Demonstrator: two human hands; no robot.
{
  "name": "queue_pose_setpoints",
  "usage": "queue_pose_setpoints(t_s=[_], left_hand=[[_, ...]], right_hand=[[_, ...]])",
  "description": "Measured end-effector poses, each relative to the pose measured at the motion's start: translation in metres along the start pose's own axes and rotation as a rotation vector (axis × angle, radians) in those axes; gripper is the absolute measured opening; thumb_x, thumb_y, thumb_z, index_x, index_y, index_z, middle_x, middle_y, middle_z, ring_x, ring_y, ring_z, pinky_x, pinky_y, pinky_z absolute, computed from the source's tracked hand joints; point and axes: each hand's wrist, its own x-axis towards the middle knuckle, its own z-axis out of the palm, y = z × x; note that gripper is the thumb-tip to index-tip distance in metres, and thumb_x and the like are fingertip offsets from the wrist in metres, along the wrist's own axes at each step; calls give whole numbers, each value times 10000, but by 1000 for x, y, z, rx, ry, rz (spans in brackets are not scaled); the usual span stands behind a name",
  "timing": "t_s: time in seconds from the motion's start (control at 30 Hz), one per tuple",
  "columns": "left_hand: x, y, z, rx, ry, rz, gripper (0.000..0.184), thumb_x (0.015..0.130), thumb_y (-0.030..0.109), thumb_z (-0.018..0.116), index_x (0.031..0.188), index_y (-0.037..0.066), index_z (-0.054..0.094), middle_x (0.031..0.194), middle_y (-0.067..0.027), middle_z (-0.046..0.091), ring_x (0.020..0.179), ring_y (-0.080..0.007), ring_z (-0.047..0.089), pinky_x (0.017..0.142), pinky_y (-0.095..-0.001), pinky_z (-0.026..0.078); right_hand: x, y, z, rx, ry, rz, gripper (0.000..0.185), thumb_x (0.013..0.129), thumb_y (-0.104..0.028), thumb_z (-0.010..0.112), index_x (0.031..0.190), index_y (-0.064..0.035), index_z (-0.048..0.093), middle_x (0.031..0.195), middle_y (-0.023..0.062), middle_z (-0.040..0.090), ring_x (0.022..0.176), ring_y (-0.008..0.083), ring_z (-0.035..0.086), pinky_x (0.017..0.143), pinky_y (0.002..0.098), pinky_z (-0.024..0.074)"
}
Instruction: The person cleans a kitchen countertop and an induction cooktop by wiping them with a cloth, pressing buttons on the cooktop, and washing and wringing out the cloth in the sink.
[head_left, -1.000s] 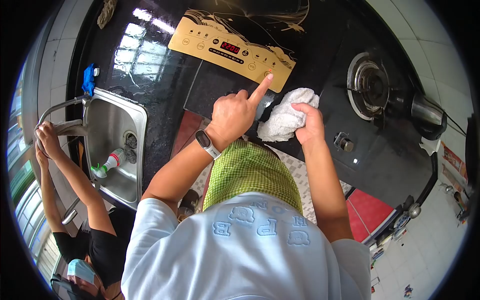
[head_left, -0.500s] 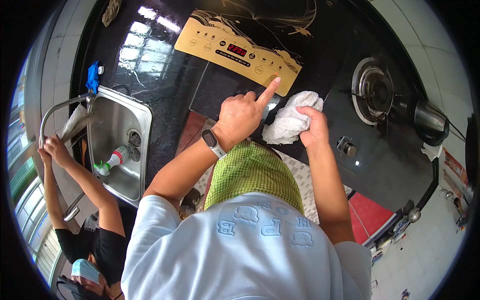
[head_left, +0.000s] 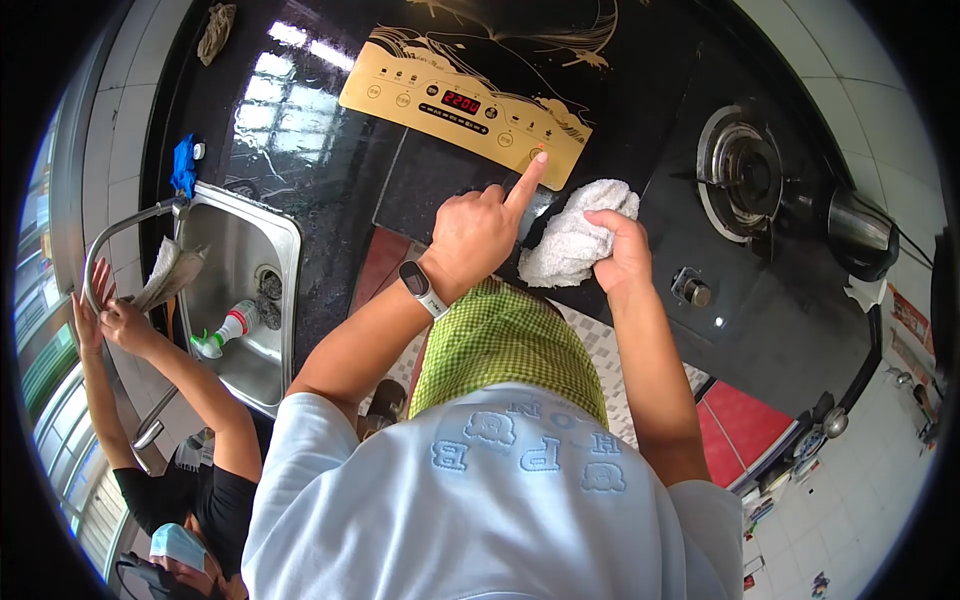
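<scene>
My left hand (head_left: 475, 235) points with its index finger at a button near the right end of the gold control panel (head_left: 440, 100) of an induction cooktop, whose red display is lit. The other fingers of that hand are curled, and nothing shows in them. A bunched white towel (head_left: 565, 245) is gripped between the thumb and fingers of my right hand (head_left: 625, 255), just to the right of the pointing hand, above the counter's front edge. A band with a dark face is on my left wrist.
At the left, a person's hands (head_left: 108, 318) are at the faucet (head_left: 115, 225) with a grey cloth. The sink (head_left: 290, 300) holds a spray bottle (head_left: 235, 325). A gas burner (head_left: 740, 175), knob (head_left: 692, 290) and black kettle (head_left: 860, 235) are at the right.
My pointing finger stays at the panel and my right hand keeps the towel. The other person's hands have shifted at the faucet, one now spread open. The view has moved slightly.
</scene>
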Motion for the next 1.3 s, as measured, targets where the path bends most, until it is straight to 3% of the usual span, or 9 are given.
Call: queue_pose_setpoints(t_s=[0.2,0.27,0.4,0.57,0.8,0.87,0.93,1.2,1.3], left_hand=[[2,-2,4,8,1,-4,769,703,48,555,1421,153,299,568,-34,502,443,-190,524,428,-308,457],[2,-3,10,62,-140,-51,785,731,65,544,1444,166,233,564,-48,508,421,-192,531,390,-323,449],[2,-1,8,-50,-64,-58,780,737,65,540,1445,163,228,563,-48,511,420,-200,532,385,-331,449],[-10,0,-3,-151,24,-17,724,741,55,564,1412,127,300,557,-48,509,436,-206,522,422,-327,456],[-28,5,-4,-140,-54,-29,703,756,73,577,1402,101,302,570,-52,518,462,-220,533,451,-347,467],[-31,5,-7,-237,-31,-27,709,760,83,586,1404,92,289,582,-60,525,476,-223,540,461,-353,469],[-34,5,-13,-269,-66,-55,699,772,90,585,1403,89,284,613,-74,541,515,-236,557,486,-361,473],[-43,-20,-25,-493,117,-232,535,812,105,583,1322,112,421,696,-116,590,579,-285,582,537,-385,479],[-36,-49,-27,-635,305,-424,488,828,88,592,1297,90,457,803,-103,606,580,-198,567,527,-321,467]], right_hand=[[2,1,0,-5,-3,0,447,637,41,642,1069,29,526,1025,148,580,957,306,590,850,440,502],[3,1,-3,1,-18,11,449,636,49,641,1069,23,526,1024,143,577,953,305,592,846,438,506],[9,4,-5,6,-11,26,458,631,53,642,1072,15,524,1021,139,575,953,304,594,844,438,508],[5,2,-3,-13,-10,11,480,625,50,649,1083,7,514,1037,141,575,959,303,594,847,439,508],[6,3,-2,-2,-2,16,470,626,47,651,1076,12,515,1025,144,582,958,301,594,849,442,507],[1,3,3,-32,89,-9,345,683,21,598,1027,27,571,971,145,614,908,308,611,836,438,501],[-2,0,4,-34,60,3,348,691,13,599,1038,25,565,978,146,611,915,311,608,845,442,496],[-4,-13,-1,68,-27,-33,370,703,-18,656,1050,51,547,1007,171,607,915,328,615,837,464,504],[1,-16,2,122,-27,-41,358,737,-50,657,1063,46,546,1009,168,611,923,325,613,833,458,502]])
